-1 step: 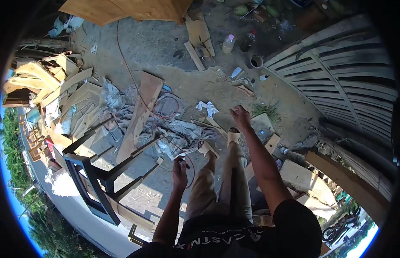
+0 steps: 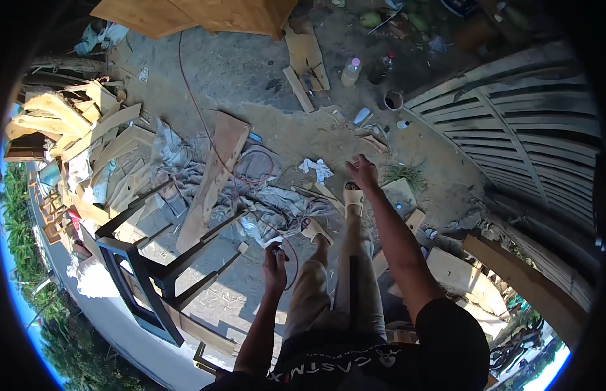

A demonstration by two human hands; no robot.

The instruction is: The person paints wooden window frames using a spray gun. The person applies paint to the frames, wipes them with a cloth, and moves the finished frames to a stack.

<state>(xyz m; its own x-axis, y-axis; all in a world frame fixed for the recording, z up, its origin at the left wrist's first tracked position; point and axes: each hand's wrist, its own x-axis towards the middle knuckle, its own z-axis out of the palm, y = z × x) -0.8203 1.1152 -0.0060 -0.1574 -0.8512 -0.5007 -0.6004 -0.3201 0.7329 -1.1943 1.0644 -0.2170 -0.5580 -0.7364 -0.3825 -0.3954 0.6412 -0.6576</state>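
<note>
Near sandal (image 2: pixel 353 203), right hand (image 2: pixel 363 172) little changed

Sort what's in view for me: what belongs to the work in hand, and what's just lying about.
Likely in use:
small dark object, held in the left hand
red hose beside that hand
perhaps the black frame nearby

Apparently just lying about:
white cloth
pink-capped bottle
crumpled grey sheet

The left hand (image 2: pixel 275 268) partly hides a small dark thing (image 2: pixel 278 252), too small to identify. The right hand's (image 2: pixel 362 172) palm is out of sight. The top edge cuts off the wooden furniture (image 2: pixel 231 18); dark items (image 2: pixel 309 78) beyond are indistinct.
</note>
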